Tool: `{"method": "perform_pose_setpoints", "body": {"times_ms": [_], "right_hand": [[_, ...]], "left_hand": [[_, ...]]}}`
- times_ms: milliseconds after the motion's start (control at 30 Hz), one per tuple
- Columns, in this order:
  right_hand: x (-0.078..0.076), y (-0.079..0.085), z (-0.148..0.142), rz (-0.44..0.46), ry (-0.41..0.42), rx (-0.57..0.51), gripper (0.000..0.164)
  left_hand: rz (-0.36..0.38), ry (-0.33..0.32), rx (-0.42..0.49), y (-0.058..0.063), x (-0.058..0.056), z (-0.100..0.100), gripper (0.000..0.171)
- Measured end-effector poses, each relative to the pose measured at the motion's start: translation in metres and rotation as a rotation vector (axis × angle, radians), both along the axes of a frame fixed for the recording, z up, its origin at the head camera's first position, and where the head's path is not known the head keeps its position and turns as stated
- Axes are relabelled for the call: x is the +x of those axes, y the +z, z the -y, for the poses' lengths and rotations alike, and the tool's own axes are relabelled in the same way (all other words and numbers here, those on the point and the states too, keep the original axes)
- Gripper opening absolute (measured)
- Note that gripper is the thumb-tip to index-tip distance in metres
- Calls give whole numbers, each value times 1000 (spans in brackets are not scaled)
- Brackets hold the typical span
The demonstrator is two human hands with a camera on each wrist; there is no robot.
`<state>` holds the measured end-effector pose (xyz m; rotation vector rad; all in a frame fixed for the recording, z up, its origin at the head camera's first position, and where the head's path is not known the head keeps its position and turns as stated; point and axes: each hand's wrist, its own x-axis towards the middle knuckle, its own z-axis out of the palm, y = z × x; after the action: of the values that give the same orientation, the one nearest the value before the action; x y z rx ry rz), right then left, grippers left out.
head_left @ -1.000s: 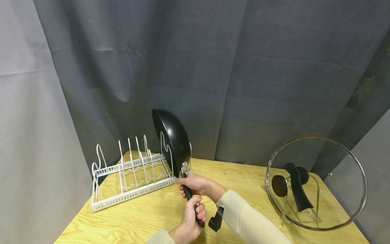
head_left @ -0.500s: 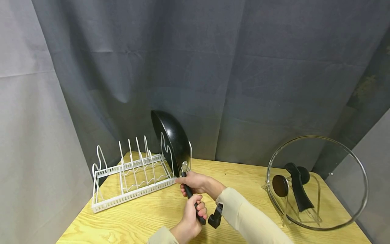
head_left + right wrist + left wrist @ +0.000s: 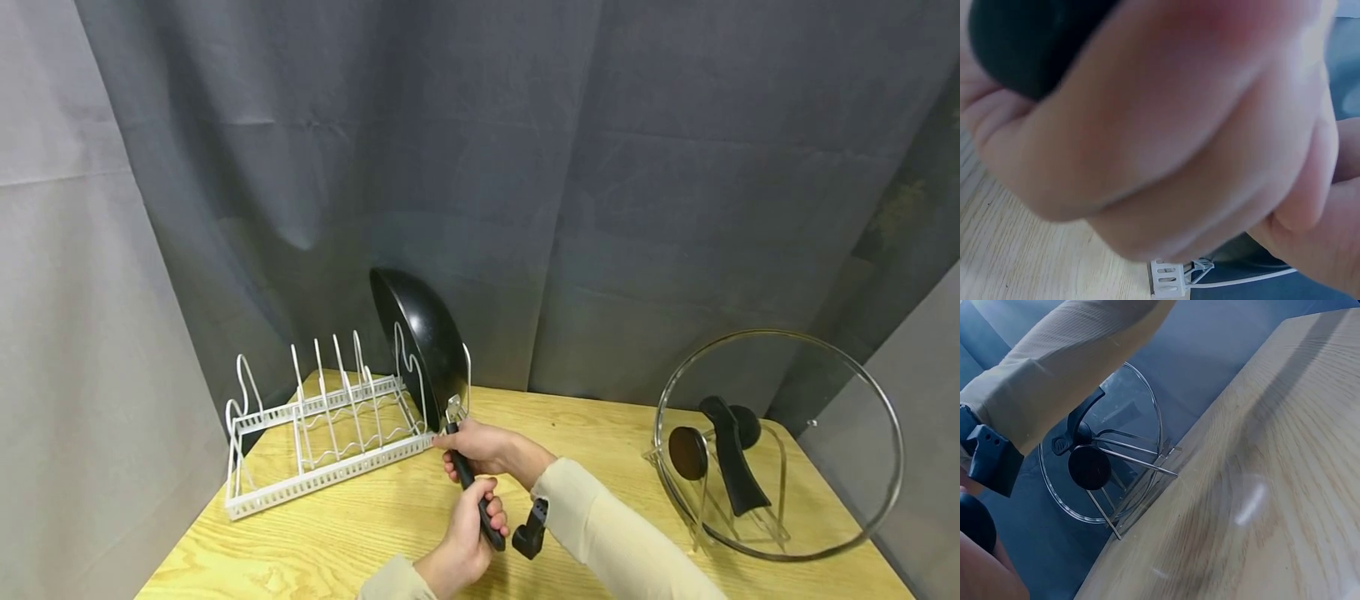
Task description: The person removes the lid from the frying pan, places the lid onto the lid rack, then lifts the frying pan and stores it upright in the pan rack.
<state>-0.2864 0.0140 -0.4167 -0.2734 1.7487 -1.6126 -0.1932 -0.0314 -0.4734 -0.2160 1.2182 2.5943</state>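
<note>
A black frying pan [image 3: 431, 342] stands on edge between the upright wires at the right end of a white wire rack [image 3: 330, 478], its handle slanting down toward me. My right hand [image 3: 483, 450] grips the handle [image 3: 462, 471] close to its metal joint. Lower down, my left hand [image 3: 467, 533] has its fingers curled round the handle's end. In the right wrist view, curled fingers [image 3: 1166, 144] fill most of the picture, with the dark handle end [image 3: 1016, 44] at the upper left. The right sleeve [image 3: 1054, 375] crosses the left wrist view.
A glass lid [image 3: 894, 487] with a metal rim leans in a wire stand [image 3: 782, 492] on the right. A black handle [image 3: 731, 462] and a round brown knob [image 3: 687, 455] show there. Grey curtains [image 3: 480, 167] hang behind the wooden table [image 3: 585, 425].
The pan's upper edge has tipped very slightly left, showing more of the wire on its right. Both hands keep their hold on the handle.
</note>
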Motion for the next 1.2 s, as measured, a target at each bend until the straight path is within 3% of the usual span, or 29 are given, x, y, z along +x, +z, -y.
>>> {"method": "perform_pose_setpoints", "body": {"times_ms": [367,867,1200], "right_hand": [[-2,-11,1,-41,-6,25,18],[1,-18,-7,-169,-23,129,15],[3,-16,-16,-335,20,240,27]], "left_hand": [[32,23,-109,-11,-3,2,19],[-16,-10,-330,-24,-3,12,17],[-117,-146,-568,-27,-1,35,36]]}}
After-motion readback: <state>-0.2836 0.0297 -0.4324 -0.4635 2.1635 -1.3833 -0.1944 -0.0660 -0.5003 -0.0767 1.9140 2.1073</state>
